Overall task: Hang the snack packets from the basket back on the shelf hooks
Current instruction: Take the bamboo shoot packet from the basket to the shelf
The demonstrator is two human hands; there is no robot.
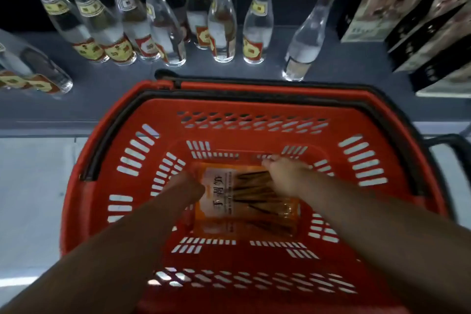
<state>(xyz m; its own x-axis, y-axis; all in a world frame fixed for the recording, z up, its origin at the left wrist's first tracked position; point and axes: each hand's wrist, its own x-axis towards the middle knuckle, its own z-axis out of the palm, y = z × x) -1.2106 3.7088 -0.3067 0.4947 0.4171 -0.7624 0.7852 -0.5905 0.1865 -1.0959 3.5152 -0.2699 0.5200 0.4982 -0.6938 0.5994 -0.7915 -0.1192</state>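
A red plastic shopping basket [369, 160] with a black handle fills the middle of the view. On its floor lies an orange snack packet [244, 216] with a white label and dark sticks showing through a clear window. Both my arms reach down into the basket. My left hand [188, 187] is closed at the packet's left edge. My right hand [286, 177] lies over the packet's far right corner with the fingers curled on it. Whether more packets lie under this one is hidden. No shelf hooks are in view.
Beyond the basket runs a grey shelf [102, 99] with several clear glass bottles [221, 33] with red and gold labels, one lying at far left [33, 76]. Dark patterned boxes [420, 20] stand at the right. Pale floor [33, 186] shows at the left.
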